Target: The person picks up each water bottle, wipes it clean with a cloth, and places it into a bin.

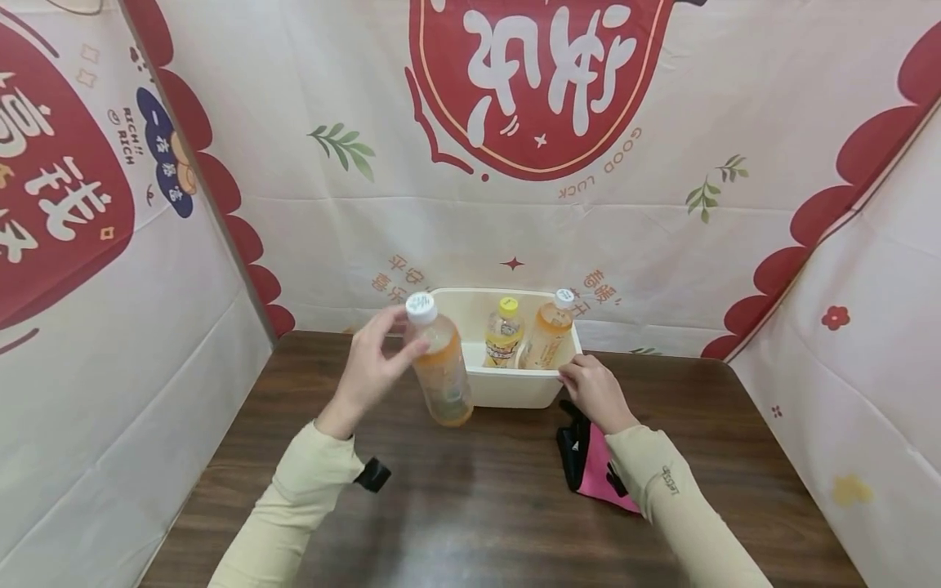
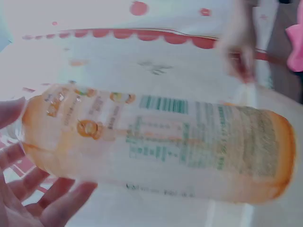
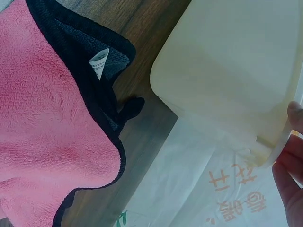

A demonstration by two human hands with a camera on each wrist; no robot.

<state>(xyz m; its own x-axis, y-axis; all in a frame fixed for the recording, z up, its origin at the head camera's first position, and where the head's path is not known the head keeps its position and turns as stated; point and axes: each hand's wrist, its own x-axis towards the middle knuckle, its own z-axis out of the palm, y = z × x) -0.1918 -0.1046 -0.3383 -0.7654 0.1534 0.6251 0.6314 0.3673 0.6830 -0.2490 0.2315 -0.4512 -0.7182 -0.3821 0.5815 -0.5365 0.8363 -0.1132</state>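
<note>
My left hand (image 1: pixel 372 365) grips a clear plastic bottle (image 1: pixel 443 371) near its neck, below the white cap. The bottle has an orange label and hangs tilted in front of a cream plastic bin (image 1: pixel 515 390). In the left wrist view the bottle (image 2: pixel 156 146) fills the middle, its printed label and barcode showing. My right hand (image 1: pixel 597 392) pinches the bin's rim at the right front corner; the right wrist view shows thumb and fingers on that rim. Inside the bin stand a yellow-capped bottle (image 1: pixel 504 336) and a white-capped orange-labelled bottle (image 1: pixel 547 333).
A pink cloth with black edging (image 3: pixel 57 118) lies on the brown wooden table (image 1: pixel 470 506), beside the bin and partly under my right forearm. Behind and on both sides hang white printed cloth walls (image 1: pixel 294 245). The bin stands near the back wall.
</note>
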